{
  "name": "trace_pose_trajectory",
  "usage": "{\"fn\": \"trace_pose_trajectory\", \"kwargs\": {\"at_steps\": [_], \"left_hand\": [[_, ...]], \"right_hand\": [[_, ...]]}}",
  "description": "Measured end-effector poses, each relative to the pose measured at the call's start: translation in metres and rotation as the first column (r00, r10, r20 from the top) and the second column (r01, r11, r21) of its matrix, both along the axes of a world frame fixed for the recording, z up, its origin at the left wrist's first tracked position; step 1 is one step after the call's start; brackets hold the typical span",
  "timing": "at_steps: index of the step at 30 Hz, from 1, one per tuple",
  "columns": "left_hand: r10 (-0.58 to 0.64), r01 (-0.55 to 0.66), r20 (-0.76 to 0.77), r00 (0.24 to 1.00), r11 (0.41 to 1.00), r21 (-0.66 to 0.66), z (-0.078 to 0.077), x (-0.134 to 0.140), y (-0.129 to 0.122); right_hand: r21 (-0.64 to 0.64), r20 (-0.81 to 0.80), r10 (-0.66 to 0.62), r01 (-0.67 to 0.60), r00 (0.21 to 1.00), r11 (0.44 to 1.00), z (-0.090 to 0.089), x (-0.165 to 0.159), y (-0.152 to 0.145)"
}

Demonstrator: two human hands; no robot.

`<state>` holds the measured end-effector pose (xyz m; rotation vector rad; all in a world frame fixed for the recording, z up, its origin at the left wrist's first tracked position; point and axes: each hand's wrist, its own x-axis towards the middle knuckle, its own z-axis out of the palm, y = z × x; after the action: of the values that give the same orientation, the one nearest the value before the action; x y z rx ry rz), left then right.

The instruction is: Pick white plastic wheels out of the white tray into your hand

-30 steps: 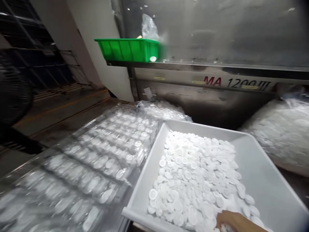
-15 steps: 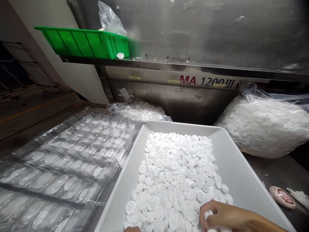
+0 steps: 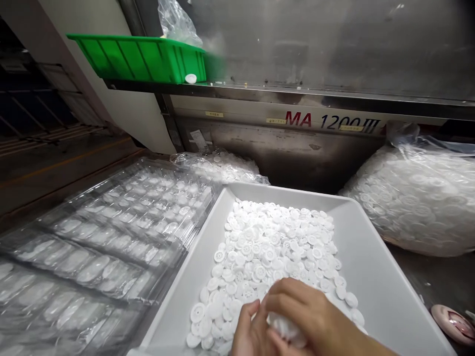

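A white rectangular tray point(image 3: 374, 277) holds a heap of small white plastic discs point(image 3: 274, 242). Both hands meet over the near end of the heap. My right hand point(image 3: 308, 311) is curled around a stack of the white discs point(image 3: 284, 327). My left hand point(image 3: 249, 332) touches the same stack from the left, its fingers closed against it. To the left lie clear plastic blister trays point(image 3: 122, 232) with rows of pockets holding discs.
Big clear bags of white discs sit at the right point(image 3: 419, 198) and behind the tray point(image 3: 222, 165). A green bin point(image 3: 141, 58) stands on a metal machine ledge point(image 3: 297, 94) marked MA 1200. A pink round object point(image 3: 452, 324) lies at the lower right.
My right hand moved left and up over the heap with discs gathered in it. My left hand came up from the bottom edge to meet it. The view shifted slightly.
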<state>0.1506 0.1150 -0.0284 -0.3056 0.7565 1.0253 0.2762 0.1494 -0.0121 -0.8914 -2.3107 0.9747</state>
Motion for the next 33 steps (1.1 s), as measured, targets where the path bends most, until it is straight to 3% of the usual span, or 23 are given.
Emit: {"fn": "trace_pose_trajectory", "kwargs": {"at_steps": [2, 7, 12, 20, 25, 29, 33], "left_hand": [[0.047, -0.047, -0.012, 0.999, 0.999, 0.001, 0.002, 0.004, 0.006], [0.129, -0.132, -0.065, 0.989, 0.991, -0.033, 0.004, -0.001, 0.011], [0.151, -0.155, -0.068, 0.986, 0.986, -0.067, 0.005, 0.005, 0.011], [0.036, -0.046, -0.101, 0.994, 0.994, -0.099, 0.004, 0.008, 0.014], [0.022, -0.027, -0.063, 0.998, 0.996, -0.081, 0.005, 0.005, 0.017], [-0.016, 0.015, -0.049, 0.999, 0.999, -0.032, 0.008, 0.005, 0.016], [-0.025, 0.024, -0.018, 1.0, 0.999, -0.037, 0.008, 0.006, 0.015]], "right_hand": [[0.188, 0.048, 0.07, -0.078, 0.996, 0.979, -0.012, -0.008, -0.003], [0.174, -0.004, 0.028, -0.027, 1.0, 0.984, -0.032, 0.0, -0.004], [0.09, -0.074, -0.082, 0.089, 0.994, 0.992, -0.027, 0.01, -0.001], [0.158, 0.044, -0.223, 0.214, 0.974, 0.964, -0.024, 0.009, -0.002], [0.373, 0.16, -0.13, 0.062, 0.979, 0.926, -0.018, 0.017, -0.001], [0.586, 0.289, -0.09, -0.101, 0.953, 0.804, -0.013, 0.024, 0.001], [0.583, 0.246, -0.08, -0.081, 0.966, 0.808, -0.014, 0.022, 0.003]]}}
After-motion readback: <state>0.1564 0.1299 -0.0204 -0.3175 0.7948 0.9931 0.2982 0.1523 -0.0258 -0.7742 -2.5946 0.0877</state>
